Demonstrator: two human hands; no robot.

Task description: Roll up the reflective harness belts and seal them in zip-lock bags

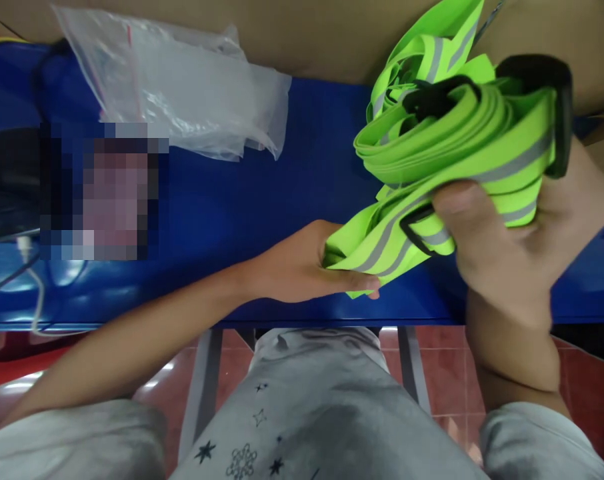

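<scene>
A folded bundle of neon-green reflective strap [462, 153] with grey stripes and black plastic buckles is held up above the blue table. My left hand [307, 267] grips its lower left end, thumb along the front edge. My right hand [507, 233] is closed round the bundle's right side, thumb pressed on the front near a black slider buckle [422, 230]. Another black buckle [559, 113] sits at the upper right end. Behind the bundle, more of the green strap [432, 53] shows by the cardboard; whether it is a separate piece I cannot tell.
Clear plastic bags [197, 87] lie at the back left of the blue table [312, 160]. A black device [9, 180] with a white cable plug [25, 247] rests at the far left, beside a blurred-out patch. Brown cardboard [312, 33] runs along the back.
</scene>
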